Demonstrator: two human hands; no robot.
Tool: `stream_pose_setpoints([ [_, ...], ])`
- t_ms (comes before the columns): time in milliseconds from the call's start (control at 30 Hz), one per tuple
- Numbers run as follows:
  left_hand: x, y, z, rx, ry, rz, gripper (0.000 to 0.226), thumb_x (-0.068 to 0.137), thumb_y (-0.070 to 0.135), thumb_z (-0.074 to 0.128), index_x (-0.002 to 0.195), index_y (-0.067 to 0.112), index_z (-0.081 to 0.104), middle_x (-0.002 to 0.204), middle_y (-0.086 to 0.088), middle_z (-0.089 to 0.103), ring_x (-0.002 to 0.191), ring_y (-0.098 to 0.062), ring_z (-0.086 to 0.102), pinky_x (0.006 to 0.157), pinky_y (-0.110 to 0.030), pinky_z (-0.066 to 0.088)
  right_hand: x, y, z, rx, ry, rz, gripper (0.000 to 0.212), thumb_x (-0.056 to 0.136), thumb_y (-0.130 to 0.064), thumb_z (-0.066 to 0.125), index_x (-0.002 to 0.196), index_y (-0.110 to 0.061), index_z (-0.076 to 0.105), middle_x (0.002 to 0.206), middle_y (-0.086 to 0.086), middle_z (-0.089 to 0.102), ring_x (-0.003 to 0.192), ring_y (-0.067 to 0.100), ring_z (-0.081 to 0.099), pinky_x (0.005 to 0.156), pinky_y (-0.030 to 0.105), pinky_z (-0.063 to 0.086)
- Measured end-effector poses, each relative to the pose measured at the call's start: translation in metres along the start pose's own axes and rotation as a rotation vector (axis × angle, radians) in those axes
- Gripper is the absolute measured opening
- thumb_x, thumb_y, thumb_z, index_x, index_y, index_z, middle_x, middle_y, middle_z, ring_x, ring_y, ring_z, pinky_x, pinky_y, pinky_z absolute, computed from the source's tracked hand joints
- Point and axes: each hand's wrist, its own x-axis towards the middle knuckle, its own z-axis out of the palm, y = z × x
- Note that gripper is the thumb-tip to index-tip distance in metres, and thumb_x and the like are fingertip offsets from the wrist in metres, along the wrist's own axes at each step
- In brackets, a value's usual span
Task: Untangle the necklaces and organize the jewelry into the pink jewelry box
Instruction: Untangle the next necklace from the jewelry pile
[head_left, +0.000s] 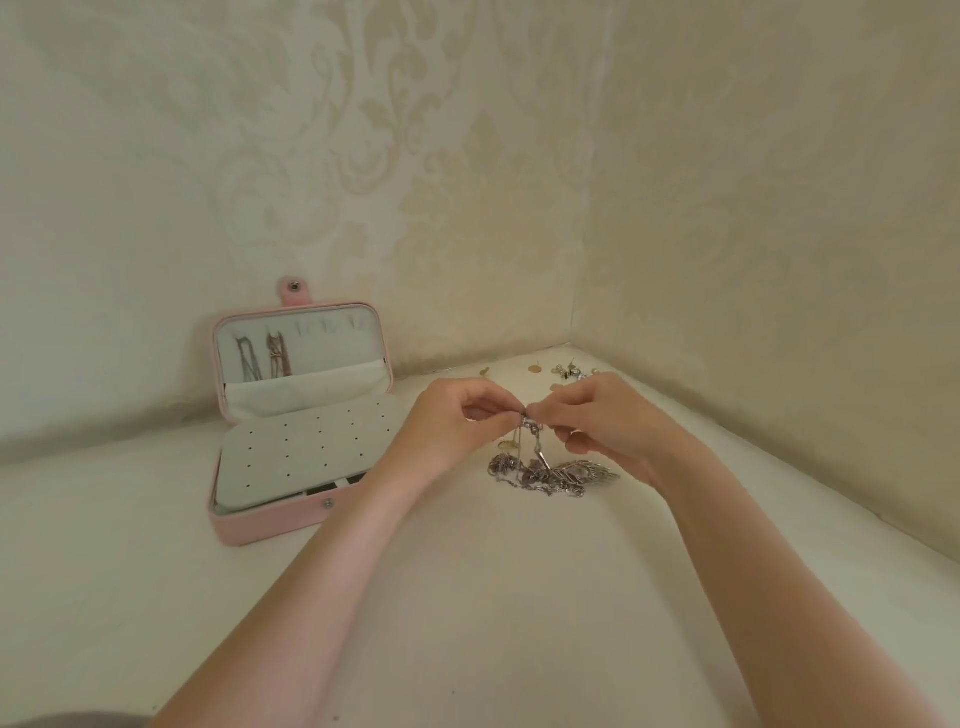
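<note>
Tangle of necklaces (550, 470): silvery metal, glinting, fine links. Jewelry box (270, 525): pink, smooth leather-like shell, matt; metal snap stud (328, 503). Perforated panel (306, 449): pale, soft-looking, matt. Small earrings (563, 371): gold- and silver-toned metal. Bench (467, 597): cream, matt. Wallpaper (415, 156): damask pattern, faint sheen.
</note>
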Motion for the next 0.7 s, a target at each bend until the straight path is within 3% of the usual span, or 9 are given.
stream_pose_setpoints([
  [67, 0.0, -0.001, 0.0, 0.024, -0.026, -0.005, 0.016, 0.08, 0.006, 0.07, 0.075, 0.022, 0.069, 0.072, 0.009, 0.068, 0.064, 0.001, 0.061, 0.07, -0.017, 0.049, 0.0, 0.003, 0.001, -0.003, -0.023, 0.027, 0.011, 0.082, -0.011, 0.068, 0.073, -0.006, 0.07, 0.062, 0.003, 0.047, 0.055, 0.013, 0.042, 0.052, 0.02, 0.037],
  [133, -0.001, 0.001, -0.002, -0.131, -0.088, -0.079, 0.013, 0.083, 0.004, 0.066, 0.078, 0.015, 0.068, 0.073, 0.004, 0.066, 0.065, -0.003, 0.062, 0.072, -0.019, 0.053, -0.001, 0.003, 0.001, 0.108, -0.089, 0.082, 0.007, 0.084, -0.008, 0.065, 0.079, -0.004, 0.067, 0.065, 0.002, 0.05, 0.054, 0.01, 0.045, 0.05, 0.019, 0.039],
  [233, -0.003, 0.005, -0.004, -0.356, -0.2, -0.193, 0.014, 0.086, 0.001, 0.059, 0.079, 0.01, 0.066, 0.067, 0.003, 0.064, 0.064, -0.007, 0.061, 0.07, -0.02, 0.055, -0.001, 0.002, 0.005, 0.227, -0.16, 0.131, 0.012, 0.087, -0.007, 0.055, 0.075, -0.008, 0.056, 0.067, 0.003, 0.045, 0.049, 0.011, 0.041, 0.043, 0.019, 0.032],
  [300, -0.004, 0.006, -0.004, -0.388, -0.237, -0.236, 0.014, 0.087, 0.001, 0.058, 0.079, 0.009, 0.066, 0.066, 0.001, 0.064, 0.062, -0.008, 0.061, 0.067, -0.021, 0.055, 0.0, 0.001, 0.008, 0.176, -0.173, 0.126, 0.012, 0.086, -0.009, 0.051, 0.074, -0.01, 0.051, 0.07, 0.004, 0.04, 0.049, 0.011, 0.037, 0.047, 0.022, 0.027],
  [400, -0.006, 0.006, -0.003, -0.336, -0.27, -0.272, 0.01, 0.087, 0.001, 0.059, 0.081, 0.005, 0.066, 0.066, -0.003, 0.066, 0.061, -0.01, 0.063, 0.065, -0.023, 0.056, -0.002, -0.001, 0.011, 0.047, -0.15, 0.112, 0.012, 0.083, -0.01, 0.049, 0.072, -0.01, 0.048, 0.069, 0.004, 0.039, 0.05, 0.011, 0.035, 0.053, 0.025, 0.024],
  [500, -0.006, 0.006, 0.001, -0.144, -0.266, -0.24, 0.008, 0.084, -0.001, 0.062, 0.079, 0.004, 0.066, 0.062, -0.003, 0.067, 0.059, -0.011, 0.065, 0.067, -0.023, 0.057, -0.003, 0.0, 0.013, -0.062, -0.137, 0.115, 0.027, 0.083, -0.009, 0.047, 0.056, -0.013, 0.05, 0.064, 0.003, 0.041, 0.048, 0.011, 0.033, 0.047, 0.022, 0.023],
  [633, -0.005, 0.007, 0.005, 0.006, -0.227, -0.132, 0.015, 0.082, -0.005, 0.062, 0.074, 0.008, 0.064, 0.063, -0.004, 0.063, 0.054, -0.01, 0.062, 0.065, -0.025, 0.055, -0.005, -0.002, 0.015, -0.152, -0.146, 0.123, 0.016, 0.082, -0.014, 0.046, 0.074, -0.007, 0.058, 0.076, 0.013, 0.047, 0.047, 0.011, 0.033, 0.042, 0.019, 0.022],
  [700, -0.006, 0.009, 0.005, -0.072, -0.192, -0.108, 0.018, 0.083, -0.003, 0.061, 0.072, 0.011, 0.065, 0.063, -0.003, 0.063, 0.055, -0.009, 0.058, 0.062, -0.023, 0.053, -0.005, -0.004, 0.014, -0.072, -0.123, 0.121, 0.021, 0.084, -0.012, 0.044, 0.065, -0.009, 0.052, 0.066, 0.007, 0.049, 0.045, 0.011, 0.031, 0.041, 0.02, 0.021],
])
